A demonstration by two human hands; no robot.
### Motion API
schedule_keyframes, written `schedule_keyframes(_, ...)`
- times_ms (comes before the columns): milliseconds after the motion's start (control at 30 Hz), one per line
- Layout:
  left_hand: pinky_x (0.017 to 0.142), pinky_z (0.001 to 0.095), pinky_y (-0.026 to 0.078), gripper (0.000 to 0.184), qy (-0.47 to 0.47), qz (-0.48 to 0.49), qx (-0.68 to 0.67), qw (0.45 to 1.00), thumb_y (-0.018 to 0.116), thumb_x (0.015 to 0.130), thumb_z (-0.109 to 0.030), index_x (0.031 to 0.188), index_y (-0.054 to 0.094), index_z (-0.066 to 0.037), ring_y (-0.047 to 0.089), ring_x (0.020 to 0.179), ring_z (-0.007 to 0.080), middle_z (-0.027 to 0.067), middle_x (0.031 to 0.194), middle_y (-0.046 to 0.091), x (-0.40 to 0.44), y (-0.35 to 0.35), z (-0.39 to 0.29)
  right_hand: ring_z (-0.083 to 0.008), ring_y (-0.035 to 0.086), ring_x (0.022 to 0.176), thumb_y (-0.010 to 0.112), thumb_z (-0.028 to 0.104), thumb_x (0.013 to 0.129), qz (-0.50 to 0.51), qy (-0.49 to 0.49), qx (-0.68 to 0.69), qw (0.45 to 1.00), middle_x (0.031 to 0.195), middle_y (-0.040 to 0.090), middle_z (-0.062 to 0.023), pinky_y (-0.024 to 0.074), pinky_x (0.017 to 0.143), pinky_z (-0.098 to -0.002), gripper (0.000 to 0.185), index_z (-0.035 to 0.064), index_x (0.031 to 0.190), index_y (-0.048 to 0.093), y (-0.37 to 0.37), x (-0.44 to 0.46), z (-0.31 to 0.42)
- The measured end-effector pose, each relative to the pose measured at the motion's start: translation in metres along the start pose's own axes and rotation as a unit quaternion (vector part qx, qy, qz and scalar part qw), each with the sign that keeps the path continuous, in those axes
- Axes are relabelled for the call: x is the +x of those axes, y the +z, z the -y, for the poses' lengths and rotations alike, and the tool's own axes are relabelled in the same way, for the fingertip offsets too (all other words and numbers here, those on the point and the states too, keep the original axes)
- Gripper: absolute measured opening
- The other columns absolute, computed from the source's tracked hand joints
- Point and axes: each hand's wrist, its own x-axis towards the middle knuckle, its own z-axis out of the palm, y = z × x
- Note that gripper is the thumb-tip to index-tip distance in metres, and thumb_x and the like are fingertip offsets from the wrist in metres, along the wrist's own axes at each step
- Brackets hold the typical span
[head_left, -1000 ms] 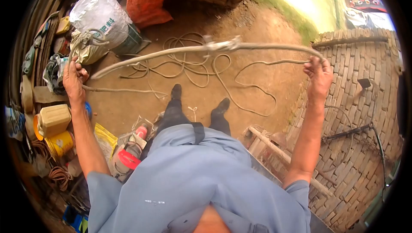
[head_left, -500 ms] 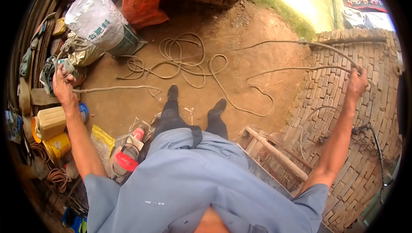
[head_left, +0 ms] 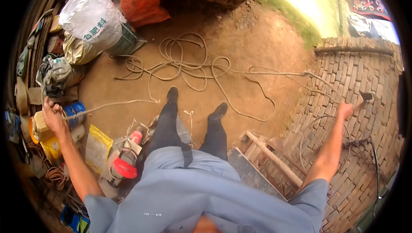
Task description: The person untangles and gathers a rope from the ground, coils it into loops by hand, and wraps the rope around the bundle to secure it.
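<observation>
A long tan rope [head_left: 171,63] lies in loose loops on the dirt floor, with one stretch running to each of my hands. At the left, my left hand [head_left: 53,116] is closed around the rope, which passes out of it toward the floor and also up beside the bags. On the right, my right hand [head_left: 345,110] is closed on another part of the rope, and two strands lead from it back to the loops. Beyond that fist juts a pale stub with a dark tip [head_left: 365,97], whose kind I cannot make out.
A white sack [head_left: 92,18] and an orange sack [head_left: 143,1] stand at the upper left. Below them are a blue container [head_left: 75,112] and a red-and-grey machine [head_left: 125,166]. A wooden frame [head_left: 274,160] lies at lower right, beside brick paving [head_left: 330,74].
Both my hands have come down toward my body, the right one also inward. The rope stretches on both sides have dropped lower with them.
</observation>
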Motion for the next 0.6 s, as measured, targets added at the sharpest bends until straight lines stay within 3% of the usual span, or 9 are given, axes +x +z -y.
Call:
schedule_keyframes(100, 0.060, 0.0241, 0.045, 0.041, -0.041, -0.031, 0.057, 0.997, 0.054, 0.107, -0.029, 0.136, 0.057, 0.000, 0.052, 0.069, 0.0082, 0.0013, 0.096, 0.055, -0.020, -0.005, 0.019, -0.0441, 0.065, 0.106, 0.072, 0.020, 0.082, 0.052, -0.135, 0.103, 0.984, 0.109, 0.068, -0.0283, 0.0518, 0.091, -0.0512, 0.040, -0.0045, 0.113, 0.065, 0.088, -0.120, 0.076)
schedule_keyframes(133, 0.058, 0.0230, 0.043, 0.042, -0.060, -0.037, 0.084, 0.994, 0.055, 0.107, -0.030, 0.136, 0.057, -0.001, 0.052, 0.069, 0.0068, 0.0000, 0.096, 0.055, -0.027, -0.007, 0.027, -0.0438, 0.065, 0.107, 0.074, 0.018, 0.079, 0.147, -0.180, 0.122, 0.965, 0.106, 0.068, -0.0277, 0.0511, 0.094, -0.0493, 0.044, -0.0038, 0.116, 0.065, 0.098, -0.168, 0.112)
schedule_keyframes(200, 0.057, 0.0220, 0.041, 0.042, -0.078, -0.044, 0.116, 0.989, 0.055, 0.106, -0.031, 0.136, 0.057, -0.001, 0.051, 0.069, 0.0055, -0.0013, 0.095, 0.056, -0.040, -0.015, 0.045, -0.0430, 0.063, 0.108, 0.073, 0.020, 0.080, 0.207, -0.260, 0.216, 0.918, 0.112, 0.067, -0.0267, 0.0495, 0.095, -0.0502, 0.041, -0.0015, 0.115, 0.066, 0.158, -0.256, 0.167)
schedule_keyframes(233, 0.056, 0.0212, 0.039, 0.042, -0.107, -0.026, 0.130, 0.985, 0.055, 0.106, -0.031, 0.136, 0.057, -0.002, 0.051, 0.068, 0.0046, -0.0027, 0.095, 0.056, -0.046, -0.021, 0.052, -0.0419, 0.060, 0.115, 0.074, 0.023, 0.081, 0.166, -0.338, 0.181, 0.909, 0.120, 0.065, -0.0256, 0.0485, 0.099, -0.0497, 0.047, 0.0001, 0.121, 0.064, 0.212, -0.300, 0.181)
schedule_keyframes(267, 0.054, 0.0205, 0.038, 0.043, -0.135, -0.009, 0.142, 0.980, 0.056, 0.106, -0.032, 0.137, 0.057, -0.002, 0.050, 0.068, 0.0036, -0.0041, 0.094, 0.056, -0.051, -0.025, 0.061, -0.0417, 0.057, 0.121, 0.073, 0.024, 0.083, 0.348, -0.302, 0.107, 0.881, 0.127, 0.062, -0.0254, 0.0461, 0.105, -0.0479, 0.054, 0.0010, 0.130, 0.060, 0.199, -0.334, 0.227)
schedule_keyframes(300, 0.054, 0.0205, 0.038, 0.043, -0.136, -0.010, 0.146, 0.980, 0.056, 0.106, -0.032, 0.137, 0.057, -0.002, 0.050, 0.068, 0.0036, -0.0041, 0.094, 0.056, -0.059, -0.025, 0.071, -0.0421, 0.056, 0.122, 0.072, 0.026, 0.086, 0.305, -0.335, 0.163, 0.876, 0.128, 0.060, -0.0253, 0.0460, 0.105, -0.0487, 0.051, 0.0012, 0.129, 0.059, 0.225, -0.381, 0.246)
schedule_keyframes(400, 0.054, 0.0195, 0.035, 0.041, -0.134, -0.018, 0.192, 0.972, 0.056, 0.106, -0.032, 0.136, 0.057, -0.004, 0.047, 0.066, 0.0029, -0.0052, 0.093, 0.057, -0.084, -0.023, 0.088, -0.0410, 0.059, 0.120, 0.073, 0.028, 0.087, 0.409, -0.347, 0.145, 0.831, 0.125, 0.060, -0.0230, 0.0506, 0.097, -0.0506, 0.046, 0.0025, 0.123, 0.060, 0.251, -0.474, 0.327)
schedule_keyframes(500, 0.053, 0.0193, 0.035, 0.039, -0.151, -0.034, 0.243, 0.958, 0.054, 0.107, -0.031, 0.134, 0.058, -0.004, 0.047, 0.065, 0.0025, -0.0045, 0.095, 0.057, -0.107, -0.023, 0.111, -0.0406, 0.059, 0.118, 0.071, 0.022, 0.087, 0.463, -0.353, 0.131, 0.803, 0.127, 0.058, -0.0224, 0.0518, 0.096, -0.0499, 0.036, 0.0057, 0.118, 0.062, 0.272, -0.536, 0.388)
schedule_keyframes(600, 0.053, 0.0193, 0.035, 0.038, -0.171, -0.034, 0.271, 0.947, 0.054, 0.107, -0.031, 0.133, 0.058, -0.004, 0.047, 0.066, 0.0023, -0.0048, 0.094, 0.057, -0.121, -0.038, 0.142, -0.0413, 0.059, 0.115, 0.063, 0.014, 0.088, 0.458, -0.449, 0.134, 0.756, 0.123, 0.059, -0.0212, 0.0523, 0.094, -0.0503, 0.027, 0.0034, 0.113, 0.062, 0.330, -0.582, 0.429)
